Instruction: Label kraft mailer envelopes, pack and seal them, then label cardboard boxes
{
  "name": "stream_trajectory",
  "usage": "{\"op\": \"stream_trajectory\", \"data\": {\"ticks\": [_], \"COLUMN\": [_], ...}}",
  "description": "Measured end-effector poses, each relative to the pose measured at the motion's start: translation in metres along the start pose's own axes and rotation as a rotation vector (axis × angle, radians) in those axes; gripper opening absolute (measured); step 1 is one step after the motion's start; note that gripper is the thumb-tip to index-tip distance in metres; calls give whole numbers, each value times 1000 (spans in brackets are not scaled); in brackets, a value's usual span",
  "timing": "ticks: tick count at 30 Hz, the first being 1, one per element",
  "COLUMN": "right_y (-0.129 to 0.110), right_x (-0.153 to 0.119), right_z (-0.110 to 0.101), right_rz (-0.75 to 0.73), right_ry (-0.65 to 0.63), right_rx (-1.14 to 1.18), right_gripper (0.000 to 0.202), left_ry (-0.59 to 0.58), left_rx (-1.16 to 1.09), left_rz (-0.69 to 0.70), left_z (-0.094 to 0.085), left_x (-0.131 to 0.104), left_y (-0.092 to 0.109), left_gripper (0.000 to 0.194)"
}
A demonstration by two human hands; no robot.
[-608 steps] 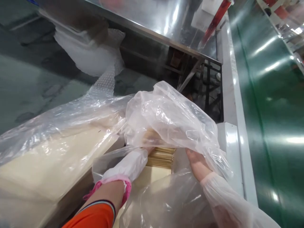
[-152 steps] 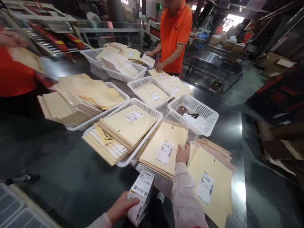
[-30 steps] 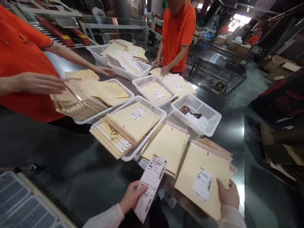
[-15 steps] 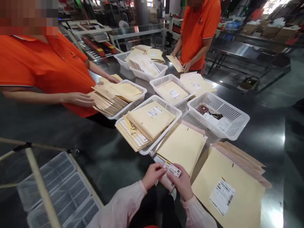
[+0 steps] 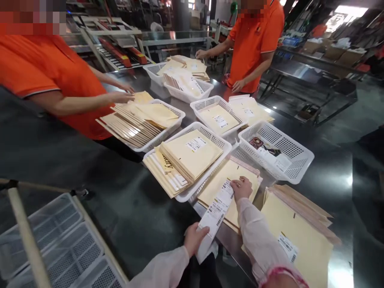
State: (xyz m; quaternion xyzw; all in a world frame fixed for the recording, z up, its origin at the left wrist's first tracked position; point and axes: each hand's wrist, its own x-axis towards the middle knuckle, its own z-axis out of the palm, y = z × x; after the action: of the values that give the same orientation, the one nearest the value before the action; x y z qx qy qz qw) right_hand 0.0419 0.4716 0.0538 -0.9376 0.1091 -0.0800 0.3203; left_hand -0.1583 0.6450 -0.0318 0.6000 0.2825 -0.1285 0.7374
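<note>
- Label strip (image 5: 216, 210) now drawn out long between the hands, no longer bunched close to the body.
- Left hand (image 5: 193, 239): thumb and fingers closed on the near end.
- Right hand (image 5: 243, 188): has moved forward, fingertips pinched at the far end, over the middle envelope stack (image 5: 228, 170). Whether the strip sticks there, cannot tell.
- Outcome: strip's far end lined up over the top envelope.
- Right of right forearm: outer envelope stack (image 5: 309, 244), label on top, partly hidden by the sleeve.
</note>
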Motion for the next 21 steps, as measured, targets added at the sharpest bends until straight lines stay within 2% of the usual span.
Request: {"op": "stream_trajectory", "data": {"ticks": [1, 3, 5, 6, 8, 10, 13, 15, 16, 18, 21], "right_y": [2, 7, 16, 20, 28, 30, 22, 18, 19, 33, 77], "right_x": [4, 4, -4, -9, -17, -23, -24, -26, -29, -42, -78], "right_z": [2, 1, -4, -8, -12, -12, -7, -13, -21, -54, -131], "right_rz": [11, 77, 229, 310, 407, 407, 380, 374, 372, 374, 405], "right_ry": [24, 109, 182, 190, 162, 176, 279, 333, 358, 432, 525], "right_rx": [-30, -115, -173, -175, -123, -69, 14, 108, 153, 219, 234], "right_gripper": [34, 76, 112, 119, 111, 94, 75, 64, 61, 63, 75], "left_ry": [45, 90, 74, 54, 12, -23, -69, -95, -100, -92, -71], "left_rx": [31, 59, 55, 49, 19, -29, -83, -98, -105, -128, -196], "left_rz": [-2, -17, -52, -74, -109, -122, -105, -88, -83, -85, -106], "left_z": [-7, -25, -41, -49, -58, -62, -58, -52, -50, -46, -41], "left_x": [-4, -17, -32, -39, -49, -54, -56, -58, -59, -61, -65], "left_y": [-12, -33, -47, -51, -50, -40, -11, 9, 19, 34, 48], "left_gripper": [49, 52, 57, 59, 62, 63, 63, 60, 60, 59, 58]}}
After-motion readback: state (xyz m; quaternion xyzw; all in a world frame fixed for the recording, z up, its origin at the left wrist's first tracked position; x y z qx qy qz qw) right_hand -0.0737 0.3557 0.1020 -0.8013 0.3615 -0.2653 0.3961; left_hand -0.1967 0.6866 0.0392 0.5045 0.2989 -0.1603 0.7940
